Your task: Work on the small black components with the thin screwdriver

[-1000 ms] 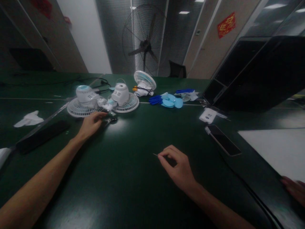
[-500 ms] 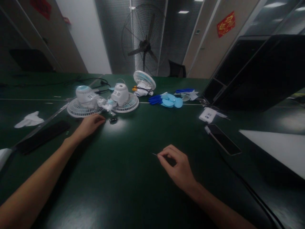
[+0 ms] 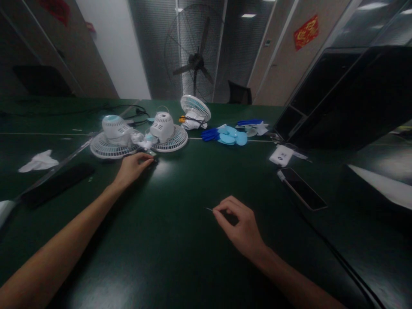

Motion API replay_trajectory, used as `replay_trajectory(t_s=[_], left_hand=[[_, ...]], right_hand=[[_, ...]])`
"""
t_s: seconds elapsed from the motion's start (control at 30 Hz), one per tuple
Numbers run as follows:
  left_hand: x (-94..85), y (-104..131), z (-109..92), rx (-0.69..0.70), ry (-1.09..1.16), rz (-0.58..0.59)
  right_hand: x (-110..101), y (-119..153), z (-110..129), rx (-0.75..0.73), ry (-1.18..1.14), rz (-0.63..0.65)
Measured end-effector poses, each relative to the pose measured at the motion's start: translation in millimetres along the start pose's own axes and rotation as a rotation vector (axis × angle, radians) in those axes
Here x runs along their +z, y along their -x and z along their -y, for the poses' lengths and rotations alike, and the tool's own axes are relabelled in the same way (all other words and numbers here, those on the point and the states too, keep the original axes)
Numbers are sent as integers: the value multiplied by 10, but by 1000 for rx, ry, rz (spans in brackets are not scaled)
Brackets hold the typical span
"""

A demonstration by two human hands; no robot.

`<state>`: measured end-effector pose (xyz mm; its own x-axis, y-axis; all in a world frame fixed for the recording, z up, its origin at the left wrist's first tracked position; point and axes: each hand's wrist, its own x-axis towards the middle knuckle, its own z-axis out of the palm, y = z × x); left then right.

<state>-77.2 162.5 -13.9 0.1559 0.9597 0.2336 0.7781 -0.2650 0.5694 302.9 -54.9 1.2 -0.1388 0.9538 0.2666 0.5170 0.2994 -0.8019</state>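
My left hand [image 3: 134,168] reaches over the green table, with thumb and forefinger closed at a small black object [image 3: 155,162] on the tabletop. The fingertips hide most of that object, so its kind does not show. Just beyond are two white fan heads, one on the left [image 3: 111,128] and one on the right [image 3: 162,126], both lying grille down. Nearer to me and to the right, my right hand [image 3: 240,223] is in a pinch. A thin metal pin [image 3: 208,208] sticks out leftward from its thumb and forefinger.
A third small fan [image 3: 195,112] lies farther back, beside blue gloves [image 3: 210,134] and light-blue fan blades [image 3: 233,136]. At the right are a phone [image 3: 302,189], a white box [image 3: 281,156] and a large dark monitor [image 3: 347,98]. White cloth [image 3: 39,162] lies far left.
My left hand has moved right and its fingers now close at the small black object. My right hand stays put with the pin. The white surface at the right edge shows less.
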Motion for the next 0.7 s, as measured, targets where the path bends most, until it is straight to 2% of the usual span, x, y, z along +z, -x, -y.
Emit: replay_trajectory(t_s=[0.37,0.57,0.7], left_hand=[[-2,1,-35,-32,118,44],[-70,-62,-36,-146,283,218],[-118,-69,-87,-135,316,326]], right_hand=[[3,11,-8,15,-11,7],[9,7,6,22,-28,8],[5,11,11,17,-13,5]])
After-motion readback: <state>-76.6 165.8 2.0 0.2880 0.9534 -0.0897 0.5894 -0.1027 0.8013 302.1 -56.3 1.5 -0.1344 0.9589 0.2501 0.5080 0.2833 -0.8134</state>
